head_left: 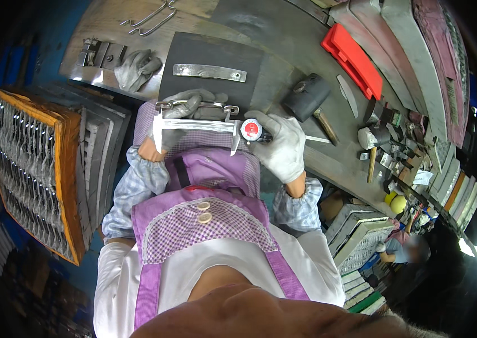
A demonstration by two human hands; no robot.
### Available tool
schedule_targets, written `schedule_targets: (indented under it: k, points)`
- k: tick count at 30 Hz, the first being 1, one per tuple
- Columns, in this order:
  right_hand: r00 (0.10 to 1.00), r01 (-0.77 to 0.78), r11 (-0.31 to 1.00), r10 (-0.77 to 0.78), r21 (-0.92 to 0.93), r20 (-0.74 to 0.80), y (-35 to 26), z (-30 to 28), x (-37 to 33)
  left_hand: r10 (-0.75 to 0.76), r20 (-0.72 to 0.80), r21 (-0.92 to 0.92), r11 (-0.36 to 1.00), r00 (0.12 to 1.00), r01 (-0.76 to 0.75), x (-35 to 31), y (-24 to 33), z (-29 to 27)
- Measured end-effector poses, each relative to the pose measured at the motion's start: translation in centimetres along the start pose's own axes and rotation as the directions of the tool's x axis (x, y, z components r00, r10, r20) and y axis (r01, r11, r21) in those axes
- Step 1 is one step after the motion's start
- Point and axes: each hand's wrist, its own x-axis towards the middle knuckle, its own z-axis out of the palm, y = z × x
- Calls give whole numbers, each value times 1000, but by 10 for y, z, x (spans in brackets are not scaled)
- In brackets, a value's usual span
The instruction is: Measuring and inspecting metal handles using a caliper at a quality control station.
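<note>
My left hand [192, 102], in a grey-white work glove, is closed around a shiny bent metal handle [213, 105]. My right hand [281, 145], also gloved, grips a dial caliper [196, 125] near its red-centred dial. The caliper's beam lies sideways just in front of the handle, its jaws spread wide. One jaw is by the handle's left end and the other near its right end; whether they touch cannot be made out. Part of my left glove is hidden behind the beam. Beyond, a flat steel strip [209, 72] lies on a dark mat [185, 50].
Right of my hands lie a black mallet [308, 97] and a red plastic case [354, 62]. A crumpled glove [137, 70], a metal block [102, 54] and bent rods [151, 19] occupy the far left. An orange crate [61, 186] of metal parts stands left; a person [402, 250] is at right.
</note>
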Motion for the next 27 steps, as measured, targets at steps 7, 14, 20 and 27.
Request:
schedule_targets:
  k: [7, 14, 20, 27]
  points:
    - [951, -243, 922, 287, 303, -111, 86, -22, 31, 80, -365, 658, 727, 928, 196, -1, -12, -29]
    - [813, -575, 780, 512, -248, -276, 305, -113, 102, 61, -431, 867, 305, 900, 395, 1, 20, 26]
    - [877, -461, 495, 383, -737, -291, 233, -82, 135, 229, -41, 999, -18, 973, 46, -18, 11, 12]
    - [885, 454, 891, -447, -26, 133, 24, 51, 41, 301, 222, 963, -219, 928, -160, -9, 22, 25]
